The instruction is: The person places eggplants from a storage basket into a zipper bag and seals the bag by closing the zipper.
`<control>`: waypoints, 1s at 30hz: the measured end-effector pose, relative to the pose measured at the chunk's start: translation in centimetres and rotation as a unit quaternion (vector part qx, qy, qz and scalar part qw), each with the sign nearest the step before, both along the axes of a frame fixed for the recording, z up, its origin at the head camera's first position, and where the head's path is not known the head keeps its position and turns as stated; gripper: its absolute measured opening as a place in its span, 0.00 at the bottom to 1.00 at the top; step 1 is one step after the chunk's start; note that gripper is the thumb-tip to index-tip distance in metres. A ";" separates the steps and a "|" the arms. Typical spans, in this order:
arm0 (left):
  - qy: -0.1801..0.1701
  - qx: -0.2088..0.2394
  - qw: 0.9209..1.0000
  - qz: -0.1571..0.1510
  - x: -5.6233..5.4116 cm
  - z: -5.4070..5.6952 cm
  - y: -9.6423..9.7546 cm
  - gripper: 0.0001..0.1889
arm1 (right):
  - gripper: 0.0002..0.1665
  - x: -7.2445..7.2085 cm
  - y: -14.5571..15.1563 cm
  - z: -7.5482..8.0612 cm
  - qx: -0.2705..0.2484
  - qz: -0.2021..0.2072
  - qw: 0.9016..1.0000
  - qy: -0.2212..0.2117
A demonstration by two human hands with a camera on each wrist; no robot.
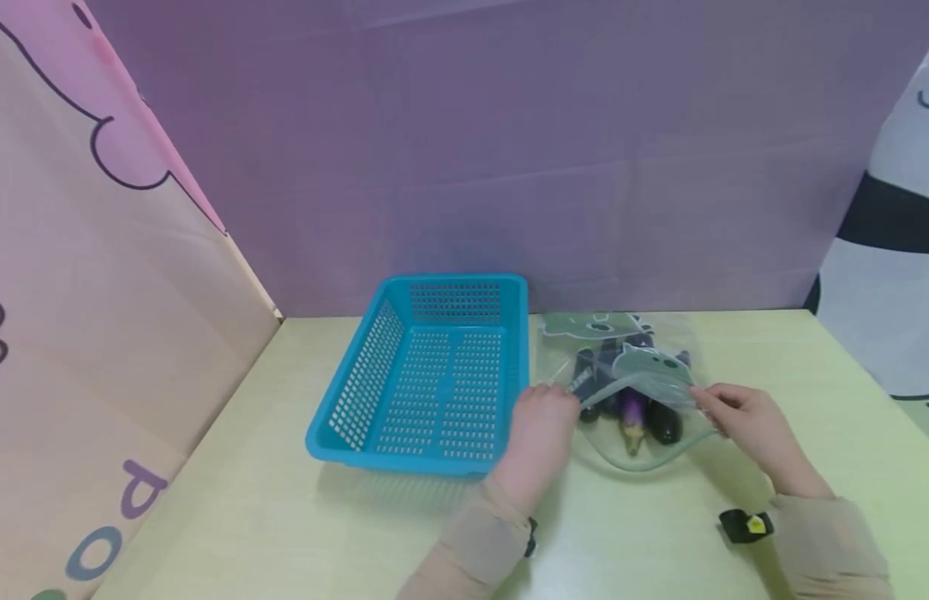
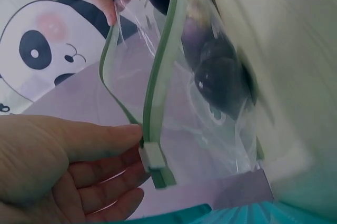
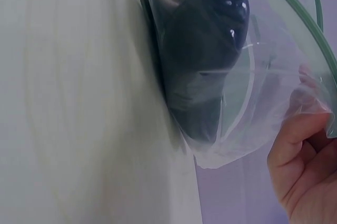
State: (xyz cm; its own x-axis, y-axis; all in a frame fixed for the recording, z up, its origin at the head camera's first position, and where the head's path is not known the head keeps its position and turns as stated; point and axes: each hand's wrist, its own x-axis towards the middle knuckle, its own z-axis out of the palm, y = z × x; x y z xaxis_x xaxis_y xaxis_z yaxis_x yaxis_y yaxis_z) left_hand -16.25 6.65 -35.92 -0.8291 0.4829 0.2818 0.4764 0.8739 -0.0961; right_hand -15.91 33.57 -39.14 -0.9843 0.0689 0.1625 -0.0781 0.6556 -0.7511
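Note:
A clear zip bag [image 1: 548,350] with green sealing strips and cartoon prints lies at the right of the table, its mouth gaping toward me. Several dark purple eggplants [image 1: 665,423] are inside, one with its pale stem end facing the opening. My left hand [image 1: 542,425] pinches the left end of the bag's mouth. There, in the left wrist view, a whitish slider [image 2: 152,155] sits on the green strip [image 2: 160,66], right by the fingertips. At the opposite end of the mouth, my right hand [image 1: 752,425] pinches the bag's edge between thumb and fingers.
Left of the bag stands a blue perforated plastic basket [image 1: 404,464] with nothing in it, close beside my left hand. A purple cloth [image 1: 471,167] rises behind the pale table [image 1: 232,500]. Near my right wrist is a small black device [image 1: 745,527] with a yellow mark.

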 end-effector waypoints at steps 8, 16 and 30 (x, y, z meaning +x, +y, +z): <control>0.037 -0.003 0.999 -0.003 0.8 -1.5 1.4 0.05 | 0.23 0.1 0.2 0.0 -0.005 -0.003 1.000 -0.008; 0.054 0.021 0.997 0.058 0.5 -3.0 2.2 0.15 | 0.24 0.0 0.5 0.0 -0.014 -0.009 1.000 -0.002; 0.032 0.061 0.997 0.040 0.3 -2.3 2.2 0.14 | 0.23 0.1 2.8 0.1 0.026 0.007 0.999 -0.037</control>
